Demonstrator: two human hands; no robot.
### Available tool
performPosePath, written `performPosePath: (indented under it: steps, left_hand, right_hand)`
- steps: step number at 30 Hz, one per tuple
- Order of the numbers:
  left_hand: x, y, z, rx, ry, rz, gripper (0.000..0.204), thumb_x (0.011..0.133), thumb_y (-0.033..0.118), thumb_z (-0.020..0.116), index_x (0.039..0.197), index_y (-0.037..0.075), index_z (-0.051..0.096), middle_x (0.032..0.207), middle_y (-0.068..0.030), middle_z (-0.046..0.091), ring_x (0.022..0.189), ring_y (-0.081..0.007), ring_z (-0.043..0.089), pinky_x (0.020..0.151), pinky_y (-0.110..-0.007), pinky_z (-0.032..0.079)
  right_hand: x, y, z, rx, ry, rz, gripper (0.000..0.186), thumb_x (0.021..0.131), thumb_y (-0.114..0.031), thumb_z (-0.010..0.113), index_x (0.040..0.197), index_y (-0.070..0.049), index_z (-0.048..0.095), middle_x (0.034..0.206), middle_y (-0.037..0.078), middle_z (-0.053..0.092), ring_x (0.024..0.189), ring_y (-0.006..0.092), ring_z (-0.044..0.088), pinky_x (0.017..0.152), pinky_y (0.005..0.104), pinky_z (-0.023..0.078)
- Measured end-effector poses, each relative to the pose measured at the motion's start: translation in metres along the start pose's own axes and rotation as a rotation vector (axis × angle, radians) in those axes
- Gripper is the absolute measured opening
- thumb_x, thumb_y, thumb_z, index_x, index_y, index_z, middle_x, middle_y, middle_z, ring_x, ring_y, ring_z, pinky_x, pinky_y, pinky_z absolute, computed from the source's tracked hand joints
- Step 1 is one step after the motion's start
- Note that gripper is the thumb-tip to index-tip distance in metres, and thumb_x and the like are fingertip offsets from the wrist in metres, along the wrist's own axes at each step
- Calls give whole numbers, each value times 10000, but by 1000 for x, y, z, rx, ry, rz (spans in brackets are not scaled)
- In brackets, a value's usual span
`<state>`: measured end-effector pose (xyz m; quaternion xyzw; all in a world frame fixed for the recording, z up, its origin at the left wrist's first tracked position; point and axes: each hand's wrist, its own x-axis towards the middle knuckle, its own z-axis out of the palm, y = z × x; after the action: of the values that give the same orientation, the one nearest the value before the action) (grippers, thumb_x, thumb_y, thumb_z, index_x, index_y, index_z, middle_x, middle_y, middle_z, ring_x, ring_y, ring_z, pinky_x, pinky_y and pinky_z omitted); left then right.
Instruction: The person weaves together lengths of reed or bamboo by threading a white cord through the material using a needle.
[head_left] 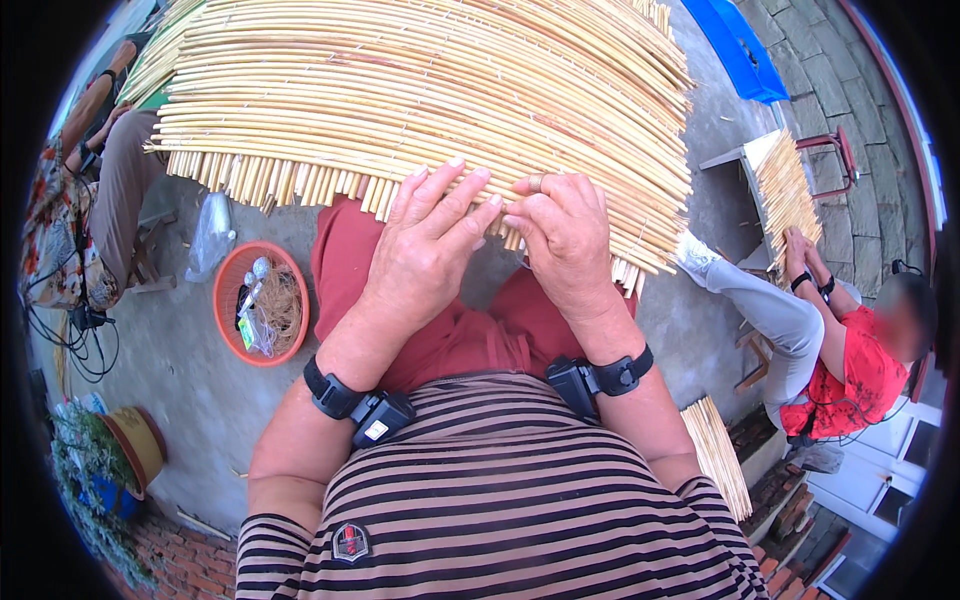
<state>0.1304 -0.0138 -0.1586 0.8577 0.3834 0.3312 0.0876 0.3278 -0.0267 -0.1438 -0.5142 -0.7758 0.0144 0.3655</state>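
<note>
A large mat of pale yellow reeds [430, 85], tied in rows with thin string, spreads in front of me and reaches over my knees. My left hand [425, 240] lies at its near edge, fingers stretched over the nearest reeds and thumb pointing toward the right hand. Beside it, my right hand [568, 235] is curled at the same edge, thumb and fingers drawn together in a pinch against the reeds. Whatever sits between those fingertips is hidden. Cut reed ends [285, 185] stick out below the edge on both sides of my hands.
An orange basket [233, 345] with brown fibre and small bags stands left of my legs, near a clear plastic bag [210, 235]. One person sits at the left; another, at right, handles a smaller reed mat [787, 190]. A blue container [735, 45] lies at the upper right.
</note>
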Motion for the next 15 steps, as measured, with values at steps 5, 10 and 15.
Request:
performPosePath:
  steps: [5,10,15]
  left_hand:
    - [0,3,-1,-32,-5,-30,479,771,91,759,1243,140,695,1404,-72,598,1370,-301,485,1137,-517,355]
    - [1,1,6,14,54,-21,474,765,96,763,1233,146,701,1386,-70,610,1354,-303,501,1127,-518,373]
    - [2,0,11,64,54,-19,390,812,93,720,1200,121,711,1358,-73,625,1342,-295,508,1127,-494,377]
  right_hand:
    - [11,1,3,47,29,-76,168,723,-82,768,800,-67,620,882,51,649,854,262,599,772,395,460]
    - [17,3,8,102,28,-159,186,707,-39,760,775,-45,587,820,81,623,787,281,586,685,383,475]
    - [50,-20,-25,256,188,-297,186,725,-50,786,840,-36,640,802,101,620,728,284,584,642,350,469]
